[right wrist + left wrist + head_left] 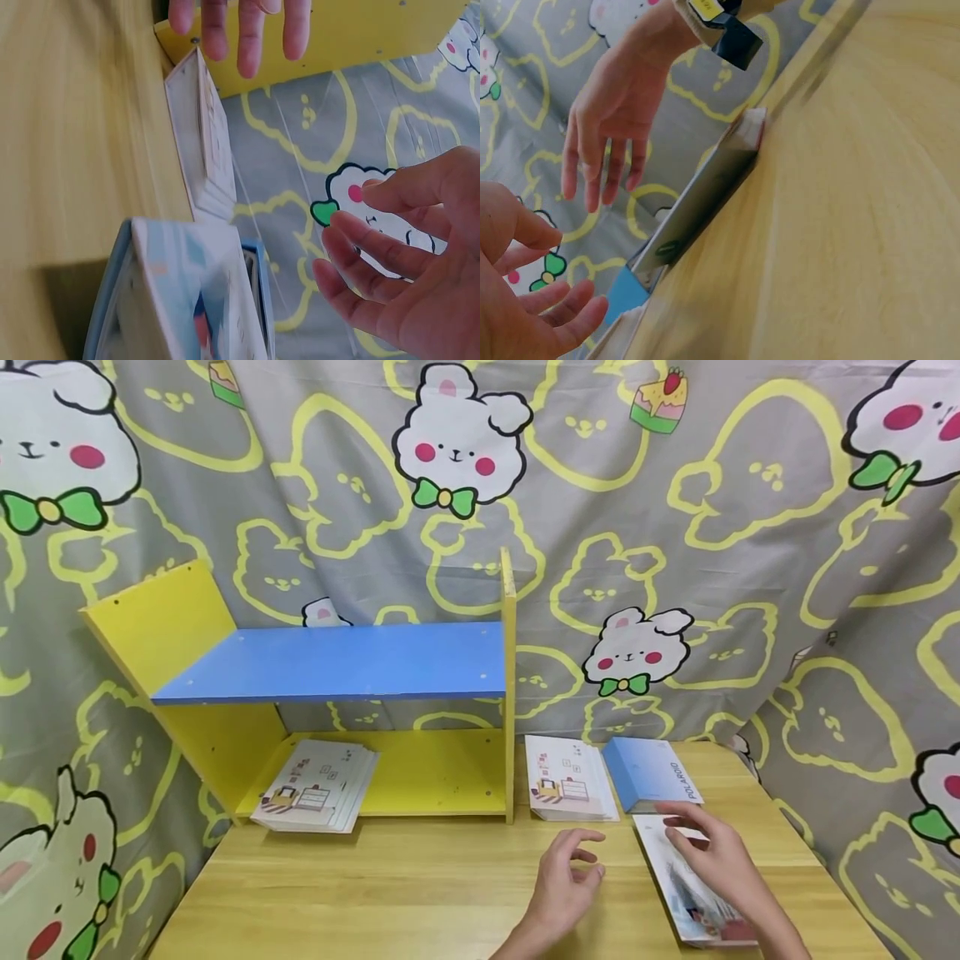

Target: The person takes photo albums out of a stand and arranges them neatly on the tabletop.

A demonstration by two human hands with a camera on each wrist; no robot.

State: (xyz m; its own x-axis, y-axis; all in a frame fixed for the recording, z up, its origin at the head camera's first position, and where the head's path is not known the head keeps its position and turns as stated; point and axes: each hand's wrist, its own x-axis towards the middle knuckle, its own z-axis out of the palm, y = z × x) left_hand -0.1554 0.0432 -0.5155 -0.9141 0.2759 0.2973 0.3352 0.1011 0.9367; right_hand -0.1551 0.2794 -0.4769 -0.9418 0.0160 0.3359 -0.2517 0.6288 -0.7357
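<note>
My right hand (712,852) hovers over a book with a pale painted cover (678,885), its fingers loosely bent and holding nothing. In the right wrist view this hand (412,255) is apart from the painted book (187,277). To the left, my left hand (564,885) is held above the table with relaxed fingers and nothing in them. Beyond the hands lie a white stack with a room drawing (566,777) and a blue book marked POLAROID (648,772). A similar white stack (318,785) lies on the lower board of the shelf.
A yellow shelf unit (510,718) with a blue middle board (352,660) stands at the back left of the wooden table (360,893). The white stack on it sticks out past its front edge. Behind hangs a grey patterned curtain (480,577).
</note>
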